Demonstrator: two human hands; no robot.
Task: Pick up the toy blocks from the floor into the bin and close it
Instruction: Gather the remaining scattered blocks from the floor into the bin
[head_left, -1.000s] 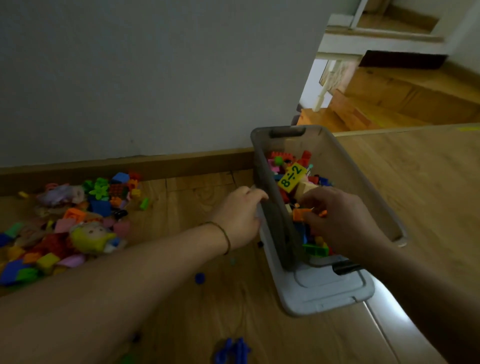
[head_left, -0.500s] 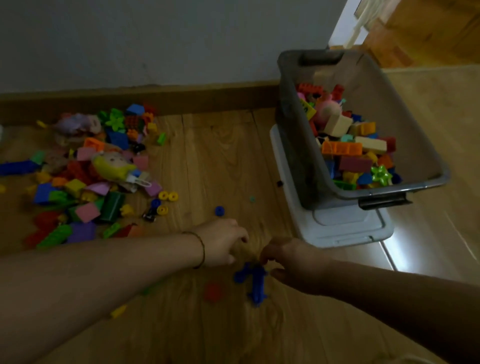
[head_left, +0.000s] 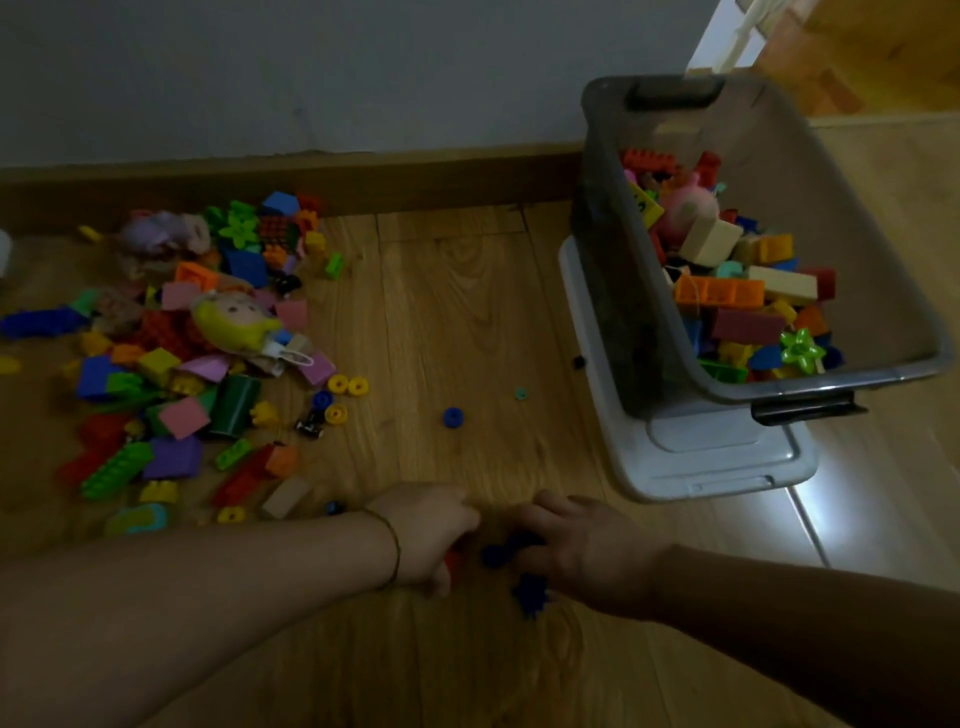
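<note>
Head view: grey bin stands on its lid by the wall, open, roughly half full of blocks. A large pile of blocks lies on the floor well to the left, with yellow rings and a blue wheel scattered nearer. Left hand is down at the floor, fingers curled over a red piece. Right hand is spread over the blue pieces; grip not discernible. Judgement: well under way, with most of the floor pieces uncollected and the lid not yet fitted.
</note>
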